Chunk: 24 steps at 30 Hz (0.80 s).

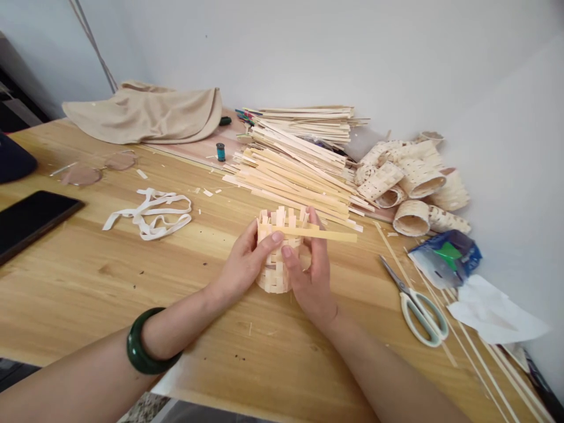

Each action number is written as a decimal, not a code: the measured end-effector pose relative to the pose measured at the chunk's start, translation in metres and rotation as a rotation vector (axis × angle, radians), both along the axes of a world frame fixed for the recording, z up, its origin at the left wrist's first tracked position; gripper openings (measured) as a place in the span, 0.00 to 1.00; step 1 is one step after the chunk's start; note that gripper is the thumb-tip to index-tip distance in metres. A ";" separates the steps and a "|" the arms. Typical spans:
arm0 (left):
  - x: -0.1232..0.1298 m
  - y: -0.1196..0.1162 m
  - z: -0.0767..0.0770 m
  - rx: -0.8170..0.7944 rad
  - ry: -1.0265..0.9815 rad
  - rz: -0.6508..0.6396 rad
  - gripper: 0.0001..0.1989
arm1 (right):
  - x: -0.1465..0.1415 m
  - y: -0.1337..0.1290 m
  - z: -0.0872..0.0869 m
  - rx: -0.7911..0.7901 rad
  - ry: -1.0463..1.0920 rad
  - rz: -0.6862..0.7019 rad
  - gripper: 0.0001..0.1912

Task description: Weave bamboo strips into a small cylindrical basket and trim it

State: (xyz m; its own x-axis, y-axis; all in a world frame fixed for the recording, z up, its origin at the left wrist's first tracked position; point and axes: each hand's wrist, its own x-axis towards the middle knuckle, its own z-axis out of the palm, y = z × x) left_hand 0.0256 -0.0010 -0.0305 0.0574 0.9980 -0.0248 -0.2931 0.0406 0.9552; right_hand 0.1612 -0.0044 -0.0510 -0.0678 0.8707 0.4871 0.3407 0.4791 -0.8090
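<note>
So far: the lower part of my woven wood-strip basket is plaited; the upright strip ends stand free at its top, with a loose strip across them.
Hands: my left hand and right hand clamp the basket from both sides, just above the surface.
Around: 12 o'clock, stacked wood strips; 2 o'clock, woven cylinders; 4 o'clock, white-handled scissors; 10 o'clock, white ribbon.
</note>
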 end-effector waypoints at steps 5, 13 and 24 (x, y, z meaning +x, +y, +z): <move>-0.003 -0.002 0.002 -0.134 -0.060 -0.044 0.29 | 0.006 0.004 0.023 0.349 -0.155 -0.200 0.21; -0.007 -0.002 0.001 -0.167 -0.142 -0.151 0.32 | 0.016 0.007 0.056 0.325 -0.394 -0.139 0.14; -0.003 -0.005 0.006 -0.302 -0.263 -0.350 0.28 | 0.028 0.006 0.080 -0.036 -0.128 0.307 0.06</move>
